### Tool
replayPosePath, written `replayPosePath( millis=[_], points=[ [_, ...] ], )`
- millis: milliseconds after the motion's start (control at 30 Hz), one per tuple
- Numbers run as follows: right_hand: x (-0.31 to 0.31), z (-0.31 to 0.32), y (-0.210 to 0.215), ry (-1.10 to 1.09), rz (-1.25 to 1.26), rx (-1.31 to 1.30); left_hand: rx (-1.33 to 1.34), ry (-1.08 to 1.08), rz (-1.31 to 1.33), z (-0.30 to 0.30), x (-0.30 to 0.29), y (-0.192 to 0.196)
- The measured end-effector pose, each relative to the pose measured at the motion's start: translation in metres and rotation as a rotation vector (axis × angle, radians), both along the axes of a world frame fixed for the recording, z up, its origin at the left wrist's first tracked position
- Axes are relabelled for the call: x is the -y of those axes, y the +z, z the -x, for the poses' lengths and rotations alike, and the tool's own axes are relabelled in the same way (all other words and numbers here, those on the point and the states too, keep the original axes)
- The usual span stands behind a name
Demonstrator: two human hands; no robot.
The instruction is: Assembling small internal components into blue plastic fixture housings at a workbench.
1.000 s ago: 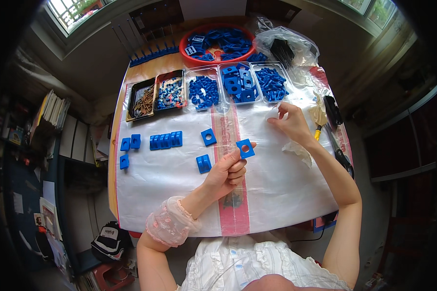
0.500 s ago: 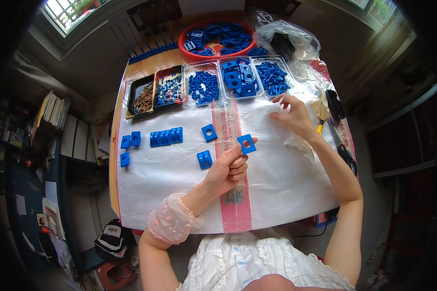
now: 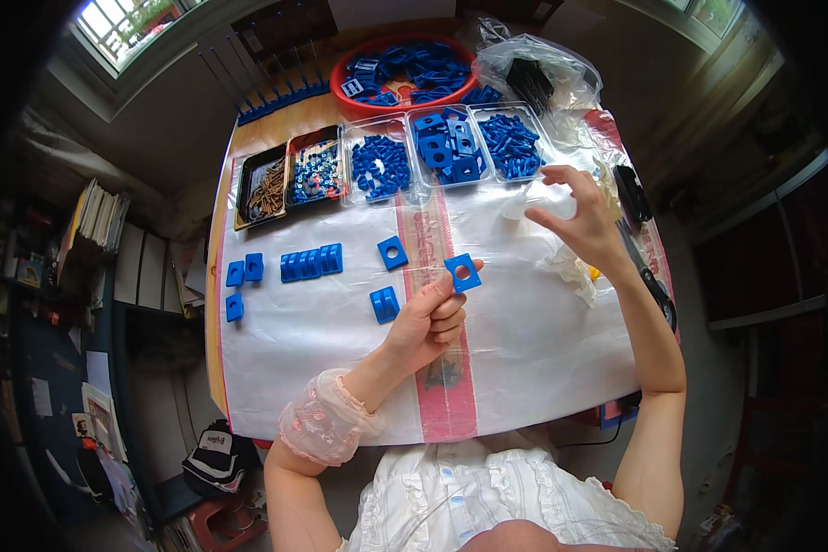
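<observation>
My left hand (image 3: pixel 431 317) is closed on a flat blue square plate with a round hole (image 3: pixel 463 272), held up between thumb and fingers over the middle of the table. My right hand (image 3: pixel 580 216) hovers farther right, thumb and fingers apart in a curve, with nothing visible between them. A whitish translucent piece (image 3: pixel 524 203) lies just left of its thumb; its kind is unclear. Left of my left hand, a blue holed plate (image 3: pixel 393 253) and a blue ridged block (image 3: pixel 385 304) rest on the sheet. Farther left are a row of blue ridged blocks (image 3: pixel 312 263) and several small blue pieces (image 3: pixel 254 267).
Across the back stand black trays of brass screws (image 3: pixel 265 190) and small nuts (image 3: pixel 317 172), then clear trays of blue parts (image 3: pixel 380 166). Behind them are a red basin (image 3: pixel 342 97) and a plastic bag (image 3: pixel 575 69). Scissors (image 3: pixel 655 290) lie at the right edge.
My right hand has moved to the right and its fingers have spread wider. My left hand keeps its hold on the plate, nearly still. The view has shifted slightly.
</observation>
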State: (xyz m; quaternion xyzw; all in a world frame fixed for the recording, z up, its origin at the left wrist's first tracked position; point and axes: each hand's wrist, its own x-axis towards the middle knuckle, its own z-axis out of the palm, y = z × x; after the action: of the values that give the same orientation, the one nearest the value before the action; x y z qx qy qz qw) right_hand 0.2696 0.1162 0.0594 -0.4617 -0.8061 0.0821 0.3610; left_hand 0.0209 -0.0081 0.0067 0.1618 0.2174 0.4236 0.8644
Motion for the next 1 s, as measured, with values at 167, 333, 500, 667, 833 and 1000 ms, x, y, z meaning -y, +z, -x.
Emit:
replayPosePath(
  millis=[167, 333, 500, 667, 833, 1000],
  points=[
    [0.04, -0.013, 0.028, 0.238, 0.288, -0.4, -0.006, 0.008, -0.004, -0.001, 0.001, -0.001],
    [0.066, 0.016, -0.007, 0.547, 0.779, -0.773, 0.034, 0.02, 0.021, -0.006, 0.003, 0.003],
    [0.073, 0.043, -0.034, 0.582, 0.997, -0.966, 0.118, 0.045, 0.066, -0.007, 0.008, 0.005],
    [0.079, 0.059, -0.035, 0.692, 1.248, -1.069, 0.155, 0.028, 0.133, -0.006, 0.01, -0.002],
    [0.081, 0.069, -0.041, 0.72, 1.355, -1.18, 0.16, 0.0, 0.167, -0.006, 0.01, -0.003],
    [0.081, 0.074, -0.052, 0.721, 1.385, -1.287, 0.148, 0.025, 0.148, -0.006, 0.01, -0.004]
  ],
)
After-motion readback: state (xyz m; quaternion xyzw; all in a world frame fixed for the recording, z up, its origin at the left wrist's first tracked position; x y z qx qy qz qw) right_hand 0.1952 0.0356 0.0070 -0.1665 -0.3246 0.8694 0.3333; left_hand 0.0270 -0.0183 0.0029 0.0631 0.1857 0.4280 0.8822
